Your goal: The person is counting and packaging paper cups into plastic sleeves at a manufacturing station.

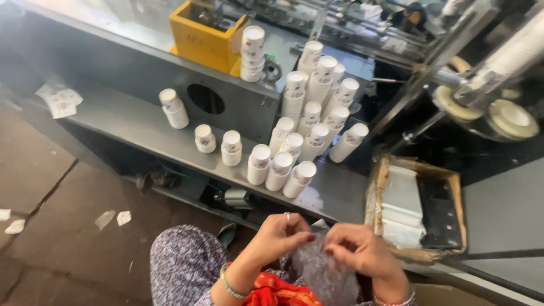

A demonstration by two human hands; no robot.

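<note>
Fingers of the left hand (281, 231) and right hand (358, 249) were pinched together on the crinkled clear plastic bag (324, 276), which hung lengthwise between them, below the grey metal desk (127, 122).

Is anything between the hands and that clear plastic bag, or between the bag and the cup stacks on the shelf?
Nothing separates them: the left hand and right hand both pinch the clear plastic bag directly. Between the bag and the nearest cup stacks only the bare grey shelf edge shows, with nothing visible in the way.
</note>
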